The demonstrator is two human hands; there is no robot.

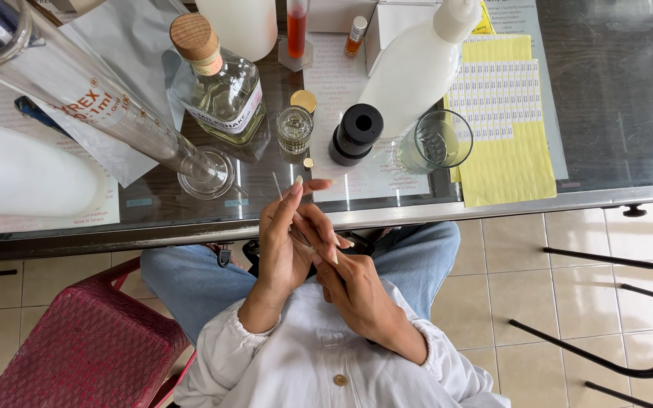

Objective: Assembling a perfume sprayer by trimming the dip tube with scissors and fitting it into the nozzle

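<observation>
The glass-topped desk [614,98] fills the upper half of the view; I sit at its near edge. At 10 o'clock a large graduated cylinder [92,106] slants across the glass, its foot near the centre. At 12 o'clock stands a square glass bottle with a wooden stopper [224,87], holding pale liquid. At 1 o'clock a white squeeze bottle [417,68] leans over a yellow label sheet [504,121], with a clear glass beaker [436,142] just beside it. Between these sit a black cap [357,134] and a small open perfume bottle [295,130], its gold cap [303,100] lying apart at its 12 o'clock.

My left hand [285,245] and right hand [353,283] meet over my lap, below the desk edge. The left grip is closed on a thin white tube [278,186], which points up toward 12 o'clock. The right fingers pinch at its lower part; exactly what they hold is hidden.

Judged status: the small bottle is uncapped and partly filled; the tube is not yet fitted to anything.
</observation>
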